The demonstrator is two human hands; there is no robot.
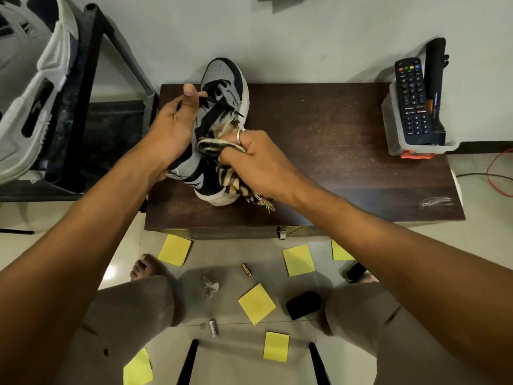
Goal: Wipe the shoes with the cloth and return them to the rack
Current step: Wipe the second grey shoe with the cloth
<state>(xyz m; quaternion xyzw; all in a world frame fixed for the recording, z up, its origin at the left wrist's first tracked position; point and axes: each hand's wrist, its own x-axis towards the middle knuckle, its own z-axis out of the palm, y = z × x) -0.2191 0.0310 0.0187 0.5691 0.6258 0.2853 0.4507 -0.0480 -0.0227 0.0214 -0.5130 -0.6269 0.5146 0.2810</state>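
Observation:
A grey, black and white sneaker (222, 79) stands on the dark wooden table (333, 151), toe pointing away from me. My left hand (172, 129) grips its left side near the laces, thumb raised by the tongue. My right hand (255, 162) holds a bunched striped cloth (236, 184) against the shoe's right side near the collar; a ring sits on one finger. The cloth's fringe hangs down at the heel. A second shoe (36, 87), white and grey, lies sole-out on the black rack (91, 65) at the far left.
A clear tub (394, 134) with a remote control (413, 101) and a dark torch stands at the table's right end. Yellow sticky notes (256, 302), batteries, a black object (304, 304) and a crumpled scrap lie on the tiled floor between my knees. Red cable runs at far right.

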